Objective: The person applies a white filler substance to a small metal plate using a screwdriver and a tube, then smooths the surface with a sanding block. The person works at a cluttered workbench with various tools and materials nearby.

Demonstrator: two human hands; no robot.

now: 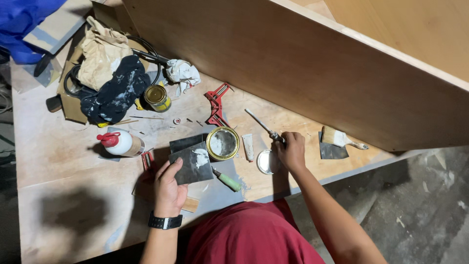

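My left hand (168, 188) grips the near edge of a dark square board (192, 164) with a dab of pale putty on it. My right hand (292, 150) is closed around the handle of a thin metal tool (259, 123) whose tip points toward the far left. Between the hands stands an open round tin (222, 143) with pale paste inside, and its lid (266, 162) lies flat next to my right hand. A small white tube (248, 146) lies beside the tin. A green-handled tool (227, 181) rests near the board's right corner.
A large plywood panel (312, 63) stands on edge along the far side. On the bench lie a red corner clamp (217, 102), a paintbrush (342, 139), a white squeeze bottle with a red cap (119, 143), a small closed can (157, 97) and crumpled rags (110, 68).
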